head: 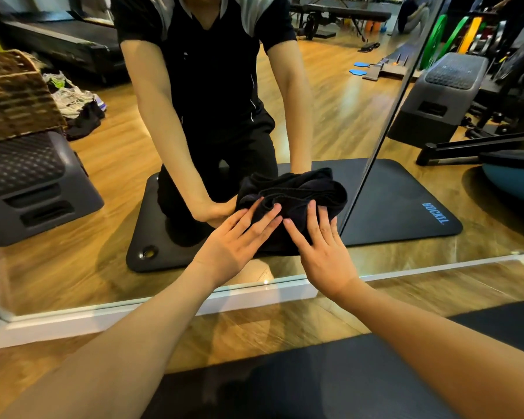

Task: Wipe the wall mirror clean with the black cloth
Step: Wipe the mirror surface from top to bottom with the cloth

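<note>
The wall mirror point(109, 261) fills most of the head view, and its lower edge meets a white baseboard near the floor. A bunched black cloth point(297, 192) lies flat against the low part of the glass. My left hand point(236, 240) presses on the cloth's left side with straight, spread fingers. My right hand point(321, 252) presses on its right side the same way. Both palms face the glass. The mirror shows a kneeling person in black clothes with both arms reaching to the cloth.
A black exercise mat point(315, 382) lies under me on the wooden floor. A seam point(384, 122) between mirror panels runs just right of the cloth. Reflected in the glass are a grey step platform point(31, 189), a wicker basket point(15, 95), shoes point(76, 104), a treadmill and weights.
</note>
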Available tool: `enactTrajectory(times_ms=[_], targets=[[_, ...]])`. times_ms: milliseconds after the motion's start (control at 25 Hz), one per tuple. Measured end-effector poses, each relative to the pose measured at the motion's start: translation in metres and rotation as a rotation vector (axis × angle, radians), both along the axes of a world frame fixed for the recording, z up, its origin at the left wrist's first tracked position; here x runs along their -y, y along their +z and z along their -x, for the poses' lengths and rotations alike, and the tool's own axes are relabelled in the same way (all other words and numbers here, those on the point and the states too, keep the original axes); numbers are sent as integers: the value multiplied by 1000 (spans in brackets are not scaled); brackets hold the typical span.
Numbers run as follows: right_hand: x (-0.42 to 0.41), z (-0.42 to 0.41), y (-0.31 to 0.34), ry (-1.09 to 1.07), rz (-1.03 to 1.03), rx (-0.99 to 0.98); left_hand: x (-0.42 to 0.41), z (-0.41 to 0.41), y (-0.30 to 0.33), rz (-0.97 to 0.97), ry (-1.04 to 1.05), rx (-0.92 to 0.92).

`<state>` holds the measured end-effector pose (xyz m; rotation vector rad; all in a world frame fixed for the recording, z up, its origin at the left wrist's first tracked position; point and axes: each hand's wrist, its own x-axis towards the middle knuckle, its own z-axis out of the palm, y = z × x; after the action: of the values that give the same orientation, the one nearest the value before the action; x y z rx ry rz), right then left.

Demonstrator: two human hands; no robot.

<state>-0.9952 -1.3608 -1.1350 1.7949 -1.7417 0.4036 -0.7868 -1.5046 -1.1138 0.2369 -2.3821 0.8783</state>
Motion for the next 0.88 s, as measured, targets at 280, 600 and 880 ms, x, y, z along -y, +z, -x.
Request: enactTrajectory(times_ms=[280,600,880], targets=[[35,-82,-11,71,-43,1,31,-88,-11,20,114,77],[75,-190,-21,151,-130,70,63,-199,-12,-25,150,128],[113,-275,-30,217,-158,81,89,-296,-17,-64,288,223]])
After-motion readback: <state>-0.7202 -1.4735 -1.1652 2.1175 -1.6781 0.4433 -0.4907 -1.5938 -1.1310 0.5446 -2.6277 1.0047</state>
